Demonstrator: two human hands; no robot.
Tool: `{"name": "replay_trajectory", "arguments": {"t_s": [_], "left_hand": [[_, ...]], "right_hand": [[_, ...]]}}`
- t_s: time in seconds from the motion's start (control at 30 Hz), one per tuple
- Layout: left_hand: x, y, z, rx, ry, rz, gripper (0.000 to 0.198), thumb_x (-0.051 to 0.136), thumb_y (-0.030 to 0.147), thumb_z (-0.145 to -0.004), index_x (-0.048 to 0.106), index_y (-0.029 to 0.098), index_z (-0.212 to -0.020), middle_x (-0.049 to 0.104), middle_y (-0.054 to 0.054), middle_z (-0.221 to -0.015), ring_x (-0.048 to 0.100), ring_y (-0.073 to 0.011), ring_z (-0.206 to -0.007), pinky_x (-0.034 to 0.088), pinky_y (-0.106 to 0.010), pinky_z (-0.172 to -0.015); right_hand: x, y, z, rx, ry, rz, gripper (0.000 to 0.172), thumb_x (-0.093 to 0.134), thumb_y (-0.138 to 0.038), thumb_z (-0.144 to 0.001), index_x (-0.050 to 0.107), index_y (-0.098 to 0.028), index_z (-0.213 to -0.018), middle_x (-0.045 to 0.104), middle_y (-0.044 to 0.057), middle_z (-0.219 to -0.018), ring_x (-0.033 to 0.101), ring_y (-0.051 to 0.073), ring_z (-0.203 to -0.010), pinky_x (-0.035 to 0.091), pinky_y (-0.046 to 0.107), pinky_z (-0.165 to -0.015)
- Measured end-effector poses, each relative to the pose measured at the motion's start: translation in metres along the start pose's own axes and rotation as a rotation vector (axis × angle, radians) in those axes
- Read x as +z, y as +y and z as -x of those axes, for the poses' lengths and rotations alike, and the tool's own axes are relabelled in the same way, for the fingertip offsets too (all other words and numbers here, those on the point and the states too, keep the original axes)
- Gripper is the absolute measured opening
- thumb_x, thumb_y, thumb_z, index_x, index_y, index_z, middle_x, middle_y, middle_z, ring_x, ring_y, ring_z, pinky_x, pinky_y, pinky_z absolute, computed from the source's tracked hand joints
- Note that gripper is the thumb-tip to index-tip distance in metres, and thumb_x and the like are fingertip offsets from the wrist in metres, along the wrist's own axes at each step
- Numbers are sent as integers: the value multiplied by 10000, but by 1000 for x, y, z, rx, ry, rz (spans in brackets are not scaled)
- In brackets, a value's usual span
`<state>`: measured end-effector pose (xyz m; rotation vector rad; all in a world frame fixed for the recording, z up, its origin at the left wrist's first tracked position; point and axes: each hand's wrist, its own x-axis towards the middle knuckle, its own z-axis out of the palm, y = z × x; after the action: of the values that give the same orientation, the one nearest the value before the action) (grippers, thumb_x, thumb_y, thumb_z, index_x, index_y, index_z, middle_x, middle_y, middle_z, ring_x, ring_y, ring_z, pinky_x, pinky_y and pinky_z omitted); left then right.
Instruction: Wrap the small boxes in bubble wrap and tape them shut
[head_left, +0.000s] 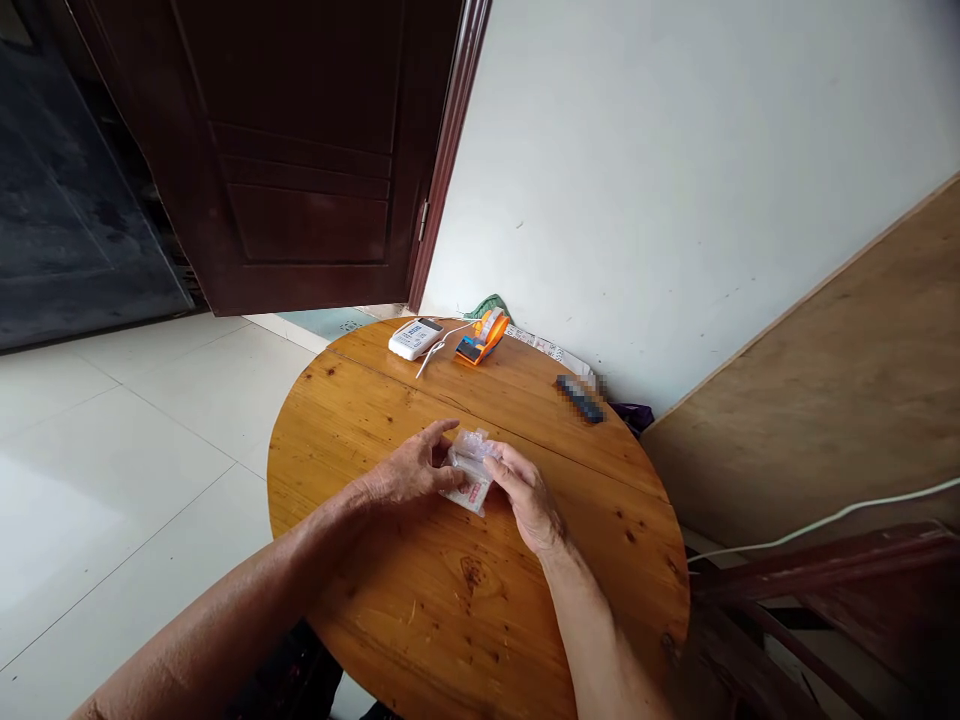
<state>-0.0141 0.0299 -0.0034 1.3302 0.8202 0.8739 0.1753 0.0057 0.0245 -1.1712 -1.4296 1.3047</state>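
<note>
A small clear plastic packet with red print is between my two hands, above the middle of a round wooden table. It looks like bubble wrap folded round something pale; the contents are hard to make out. My left hand holds the packet's left side, thumb on top and index finger stretched out beyond it. At the upper right edge, the thumb and fingers of my right hand pinch the plastic. Some fingertips are hidden behind the packet.
Toward the back of the table lie a white device with a cable, an orange tape dispenser and a dark, blurred-out long object. Behind the table stand a white wall and a dark red door.
</note>
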Motion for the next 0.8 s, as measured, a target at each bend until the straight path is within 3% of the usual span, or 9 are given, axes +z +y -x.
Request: {"name": "replay_trajectory", "arguments": {"t_s": [0.13, 0.27, 0.4, 0.6, 0.7, 0.8], "left_hand": [[2, 0, 0, 16, -46, 147, 891, 782, 232, -680, 343, 165, -1453, 651, -58, -1012, 629, -184, -916, 487, -355, -850], [2, 2, 1, -16, -86, 203, 963, 830, 257, -674, 311, 183, -1482, 631, -96, -1134, 616, -207, -1004, 487, -370, -885], [2, 3, 1, -28, -141, 242, 1032, 854, 269, -652, 273, 197, -1502, 612, -79, -1143, 605, -170, -950, 481, -342, -876], [6, 3, 0, -3, -140, 288, 1057, 868, 246, -622, 277, 203, -1496, 588, -82, -1183, 589, -169, -985, 476, -299, -862], [6, 2, 0, 7, -132, 287, 1050, 867, 242, -621, 287, 229, -1496, 587, -64, -1163, 587, -160, -976, 473, -302, -872], [6, 0, -1, 12, -144, 309, 1059, 876, 253, -606, 298, 247, -1493, 577, -60, -1158, 591, -151, -950, 478, -305, -865]], "right_hand": [[-3, 2, 2, -9, 103, -38, 512, 695, -536, -775, 653, -195, -1155, 733, 86, -1107, 650, 271, -1061, 483, 390, -946], [-3, 10, 2, -30, 162, 31, 538, 644, -541, -801, 629, -201, -1218, 723, 83, -1145, 643, 273, -1087, 477, 402, -961], [-1, 12, 2, -82, 167, 63, 508, 628, -512, -815, 611, -217, -1228, 684, 85, -1235, 619, 266, -1143, 467, 394, -984], [-6, 2, 7, -235, 358, 315, 246, 585, -433, -847, 673, -230, -954, 689, 84, -1074, 616, 244, -996, 492, 366, -853], [-6, 0, 7, -298, 328, 429, 241, 567, -428, -857, 701, -231, -824, 661, 89, -1112, 595, 259, -1032, 490, 360, -820], [-6, 4, 6, -307, 277, 455, 231, 570, -415, -856, 710, -232, -841, 661, 91, -1114, 590, 268, -1077, 470, 384, -900]]}}
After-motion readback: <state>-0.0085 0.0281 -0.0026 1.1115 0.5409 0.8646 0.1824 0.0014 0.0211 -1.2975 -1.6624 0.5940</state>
